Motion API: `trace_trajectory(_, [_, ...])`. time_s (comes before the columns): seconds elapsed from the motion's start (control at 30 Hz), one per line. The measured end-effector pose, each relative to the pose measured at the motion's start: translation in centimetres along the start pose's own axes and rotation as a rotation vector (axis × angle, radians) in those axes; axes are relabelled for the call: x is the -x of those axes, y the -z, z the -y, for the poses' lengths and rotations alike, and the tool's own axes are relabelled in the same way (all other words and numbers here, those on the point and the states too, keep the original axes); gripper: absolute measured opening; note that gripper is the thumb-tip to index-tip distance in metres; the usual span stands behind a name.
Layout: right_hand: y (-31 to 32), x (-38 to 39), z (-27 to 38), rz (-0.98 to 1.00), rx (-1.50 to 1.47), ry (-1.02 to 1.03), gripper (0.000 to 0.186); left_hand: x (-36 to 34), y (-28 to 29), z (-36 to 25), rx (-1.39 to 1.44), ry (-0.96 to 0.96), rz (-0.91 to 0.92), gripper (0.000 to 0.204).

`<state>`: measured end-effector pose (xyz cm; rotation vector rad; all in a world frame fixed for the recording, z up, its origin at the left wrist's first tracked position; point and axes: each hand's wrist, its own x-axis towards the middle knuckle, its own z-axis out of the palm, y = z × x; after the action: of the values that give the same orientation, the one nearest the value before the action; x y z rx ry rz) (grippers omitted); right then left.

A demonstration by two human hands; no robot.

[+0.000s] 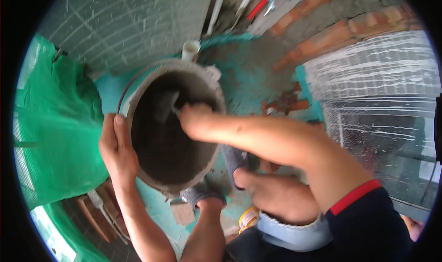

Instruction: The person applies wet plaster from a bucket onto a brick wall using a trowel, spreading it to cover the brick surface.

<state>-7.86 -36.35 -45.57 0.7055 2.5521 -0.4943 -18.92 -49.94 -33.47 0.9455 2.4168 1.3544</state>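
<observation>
A round grey bucket, crusted with cement, stands on the floor in the middle of the view and holds dark wet mortar. My left hand grips the bucket's left rim, thumb over the edge. My right hand reaches inside the bucket, closed on the handle of a grey trowel whose blade lies against the mortar.
Green netting hangs at the left. The floor is teal and cement-stained, with broken brick bits. Brick courses and plastic-wrapped panels stand at the right, a white pipe end behind the bucket. My feet are below it.
</observation>
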Motion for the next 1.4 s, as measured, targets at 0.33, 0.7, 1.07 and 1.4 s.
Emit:
trace_trajectory(0.33, [8.5,2.9,-2.1,0.55,0.024,0.028,0.027,0.9,-0.9,-0.9,0.021,-0.021,-0.042,0.033])
trace_trajectory(0.7, [4.5,2.4,-2.6,0.293,0.205,0.359,0.02,1.4,-1.9,-0.9,-0.046,-0.01,0.051,0.03])
trace_trajectory(1.07, [-1.5,4.3,-2.4,0.709,-0.527,0.204,0.019,1.7,-2.3,-0.2,0.063,-0.029,-0.078,0.028])
trace_trajectory(1.4, [-0.9,10.4,-4.2,0.696,-1.337,0.187,0.017,2.7,-0.9,0.3,-0.094,0.0,-0.148,0.036])
